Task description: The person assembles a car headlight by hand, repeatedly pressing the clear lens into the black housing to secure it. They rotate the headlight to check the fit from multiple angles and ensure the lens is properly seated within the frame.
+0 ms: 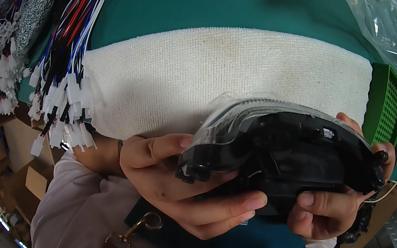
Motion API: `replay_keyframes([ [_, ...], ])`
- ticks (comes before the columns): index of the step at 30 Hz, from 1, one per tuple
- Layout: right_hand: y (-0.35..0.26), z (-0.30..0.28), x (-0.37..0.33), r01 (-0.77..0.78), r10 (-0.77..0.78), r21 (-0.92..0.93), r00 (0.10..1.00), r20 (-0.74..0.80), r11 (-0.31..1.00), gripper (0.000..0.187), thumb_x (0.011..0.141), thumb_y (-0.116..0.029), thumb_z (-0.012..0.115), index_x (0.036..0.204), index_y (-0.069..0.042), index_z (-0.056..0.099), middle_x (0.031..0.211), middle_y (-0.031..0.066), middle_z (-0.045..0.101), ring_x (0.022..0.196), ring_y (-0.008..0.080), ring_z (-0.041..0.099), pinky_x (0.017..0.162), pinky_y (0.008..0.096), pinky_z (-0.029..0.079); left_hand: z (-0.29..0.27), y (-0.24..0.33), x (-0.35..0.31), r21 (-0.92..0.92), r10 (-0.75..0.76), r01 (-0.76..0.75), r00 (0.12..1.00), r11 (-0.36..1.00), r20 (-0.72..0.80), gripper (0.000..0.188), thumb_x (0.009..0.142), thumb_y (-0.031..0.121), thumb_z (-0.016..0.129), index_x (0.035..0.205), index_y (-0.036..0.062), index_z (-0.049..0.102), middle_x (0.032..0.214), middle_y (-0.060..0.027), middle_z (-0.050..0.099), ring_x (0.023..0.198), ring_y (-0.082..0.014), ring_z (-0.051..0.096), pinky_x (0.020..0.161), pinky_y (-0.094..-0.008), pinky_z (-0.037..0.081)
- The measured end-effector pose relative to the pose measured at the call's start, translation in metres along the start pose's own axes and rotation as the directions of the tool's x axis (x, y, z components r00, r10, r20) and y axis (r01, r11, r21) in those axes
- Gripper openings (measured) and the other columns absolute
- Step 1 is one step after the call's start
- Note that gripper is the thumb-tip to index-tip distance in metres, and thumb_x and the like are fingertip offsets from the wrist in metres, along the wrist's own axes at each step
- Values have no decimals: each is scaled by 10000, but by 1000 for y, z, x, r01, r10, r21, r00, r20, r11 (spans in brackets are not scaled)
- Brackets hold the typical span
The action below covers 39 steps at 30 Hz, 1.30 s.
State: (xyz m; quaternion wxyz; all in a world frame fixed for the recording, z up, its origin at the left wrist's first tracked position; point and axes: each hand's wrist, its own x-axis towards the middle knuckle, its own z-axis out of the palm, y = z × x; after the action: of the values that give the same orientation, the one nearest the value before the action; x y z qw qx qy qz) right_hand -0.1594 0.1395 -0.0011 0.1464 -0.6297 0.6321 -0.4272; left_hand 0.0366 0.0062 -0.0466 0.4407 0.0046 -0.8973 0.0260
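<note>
Between both hands I hold a vehicle lamp (299, 152), a curved clear lens joined to a black plastic housing. It is tilted, with the black side toward me and the lens facing away. My left hand (173, 178) wraps the lens end, thumb at the edge and fingers beneath the housing. Around the other end is my right hand (343, 208), its thumb on the black side and fingertips showing over the far edge. The lamp is held above the near edge of a white woven cloth (219, 64). Part of each hand is hidden behind it.
The cloth lies on a green table mat (188, 0). Wire bundles with white connectors (70, 96) hang over the table's left edge. A green perforated basket (387, 107) and clear plastic bags (390, 30) stand at the right. Cardboard boxes (37, 178) are low on the left.
</note>
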Motion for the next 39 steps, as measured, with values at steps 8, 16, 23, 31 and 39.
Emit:
replay_keyframes([
  [8, 5, 3, 4, 53, -49, 78, 998, -48, 996, 89, 804, -257, 638, 825, -187, 587, 1341, 200, 237, 1148, 489, 463, 926, 501, 465, 2, -4, 5, 16, 28, -27, 999, 999, -42, 216, 833, 400, 527, 1027, 306, 512, 1132, 233, 565, 916, 13, 552, 934, -348, 398],
  [16, 1, 13, 4, 3, 11, 96, 990, -140, 995, 171, 841, -319, 613, 816, -151, 591, 1336, 215, 266, 1139, 484, 470, 940, 525, 436, -5, -7, 2, -62, 114, -110, 990, 992, 81, 328, 807, 374, 601, 1113, 364, 481, 1134, 106, 547, 1015, -191, 533, 892, -432, 439],
  [23, -5, 5, 5, -133, 136, 42, 988, -80, 990, 233, 827, -324, 632, 788, -98, 589, 1412, 252, 234, 1260, 386, 373, 1028, 451, 324, -8, -2, 4, -88, -2, 13, 992, 996, 126, 338, 803, 322, 622, 1114, 355, 496, 1143, 43, 530, 1016, -242, 549, 838, -418, 464],
  [31, -8, -1, 6, -205, 203, -73, 979, -31, 976, 284, 803, -350, 646, 762, -78, 576, 1398, 283, 271, 1315, 340, 297, 1060, 417, 252, 0, -1, 0, -259, -59, 56, 998, 964, -2, 257, 774, 235, 662, 977, 315, 528, 1019, -29, 450, 930, -256, 576, 829, -407, 470],
  [39, -3, 12, 1, -170, 194, 151, 967, -162, 974, 278, 818, -334, 641, 767, -72, 563, 1396, 281, 276, 1290, 347, 341, 1052, 440, 291, 2, -1, 4, -140, -26, 21, 999, 990, -36, 237, 768, 242, 652, 947, 331, 524, 987, -8, 439, 906, -207, 596, 940, -425, 424],
])
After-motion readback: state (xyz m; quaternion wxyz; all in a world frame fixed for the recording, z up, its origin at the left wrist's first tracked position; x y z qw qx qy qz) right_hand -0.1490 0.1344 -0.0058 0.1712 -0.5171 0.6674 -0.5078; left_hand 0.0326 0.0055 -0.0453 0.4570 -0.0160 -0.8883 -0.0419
